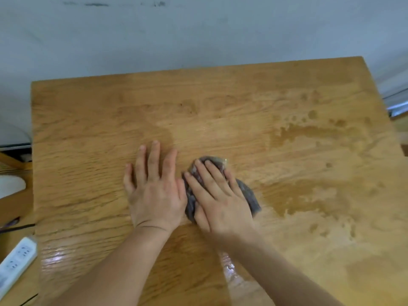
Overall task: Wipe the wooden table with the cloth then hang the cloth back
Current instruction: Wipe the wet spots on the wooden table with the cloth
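One cloth (grey, bunched) under right hand, beside left hand.

Light is soft and even, with faint shadows. Glare shines on the wooden table below the left hand. Table edges bow; everything is slightly blurred.

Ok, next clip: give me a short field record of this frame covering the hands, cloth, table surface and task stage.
left hand: flat on the wooden table, fingers straight, right beside the cloth
right hand: presses down on the cloth, fingers straight
cloth: grey, bunched under the right hand, near the table's middle
table surface: damp patches on its right part
off the table: white power strip, lower left
task stage: wiping; cloth not yet hung
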`<move>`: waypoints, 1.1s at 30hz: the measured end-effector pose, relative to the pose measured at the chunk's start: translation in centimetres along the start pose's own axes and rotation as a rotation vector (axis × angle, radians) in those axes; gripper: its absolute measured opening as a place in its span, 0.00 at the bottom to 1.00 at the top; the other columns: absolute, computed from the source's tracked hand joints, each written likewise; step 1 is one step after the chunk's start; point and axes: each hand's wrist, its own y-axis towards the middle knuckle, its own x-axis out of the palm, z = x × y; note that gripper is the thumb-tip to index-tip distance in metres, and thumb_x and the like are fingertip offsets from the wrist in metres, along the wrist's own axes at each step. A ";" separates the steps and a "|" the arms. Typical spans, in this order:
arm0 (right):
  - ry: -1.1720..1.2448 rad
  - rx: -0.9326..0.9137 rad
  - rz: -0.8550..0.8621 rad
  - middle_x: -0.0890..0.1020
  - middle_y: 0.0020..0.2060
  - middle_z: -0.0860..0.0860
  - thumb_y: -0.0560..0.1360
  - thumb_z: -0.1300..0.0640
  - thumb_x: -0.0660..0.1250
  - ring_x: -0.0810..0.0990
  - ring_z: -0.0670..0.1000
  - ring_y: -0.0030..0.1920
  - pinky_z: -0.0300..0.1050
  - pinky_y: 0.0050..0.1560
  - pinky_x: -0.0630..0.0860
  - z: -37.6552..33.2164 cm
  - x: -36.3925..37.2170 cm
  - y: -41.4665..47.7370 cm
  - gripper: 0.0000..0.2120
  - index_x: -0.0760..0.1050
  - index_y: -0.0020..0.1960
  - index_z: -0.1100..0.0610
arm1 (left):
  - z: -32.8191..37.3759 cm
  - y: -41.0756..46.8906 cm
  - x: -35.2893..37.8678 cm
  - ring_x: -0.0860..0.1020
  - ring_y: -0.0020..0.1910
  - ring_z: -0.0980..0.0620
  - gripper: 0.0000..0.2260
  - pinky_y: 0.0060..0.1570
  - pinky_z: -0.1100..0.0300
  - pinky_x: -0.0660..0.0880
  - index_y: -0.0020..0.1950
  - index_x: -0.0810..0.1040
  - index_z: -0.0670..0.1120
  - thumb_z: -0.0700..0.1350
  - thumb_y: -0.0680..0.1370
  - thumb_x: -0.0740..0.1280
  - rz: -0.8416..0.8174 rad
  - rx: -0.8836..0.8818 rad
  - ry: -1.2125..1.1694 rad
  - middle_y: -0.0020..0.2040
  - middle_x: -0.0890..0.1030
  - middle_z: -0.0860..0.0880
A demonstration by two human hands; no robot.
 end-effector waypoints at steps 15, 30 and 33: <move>-0.017 0.208 0.155 0.64 0.75 0.54 0.78 0.50 0.52 0.58 0.54 0.76 0.56 0.75 0.53 1.4 0.3 9.4 0.26 0.65 0.75 0.53 | 0.4 -0.2 0.4 0.54 0.76 0.44 0.24 0.72 0.40 0.52 0.71 0.64 0.52 0.51 0.74 0.49 0.029 -0.018 0.006 0.76 0.60 0.46; 0.029 0.396 0.186 0.67 0.74 0.54 0.75 0.50 0.57 0.61 0.54 0.76 0.57 0.74 0.52 1.1 0.3 9.4 0.27 0.67 0.74 0.54 | 0.4 0.1 0.7 0.57 0.75 0.43 0.24 0.70 0.40 0.54 0.70 0.66 0.52 0.49 0.74 0.52 0.112 -0.013 -0.001 0.75 0.63 0.46; 0.043 0.366 0.201 0.67 0.74 0.55 0.76 0.51 0.55 0.61 0.54 0.76 0.57 0.75 0.53 -0.4 1.0 7.2 0.26 0.68 0.73 0.54 | 0.4 0.1 1.0 0.57 0.75 0.43 0.23 0.70 0.39 0.55 0.70 0.66 0.52 0.48 0.74 0.54 0.115 -0.016 -0.014 0.75 0.63 0.46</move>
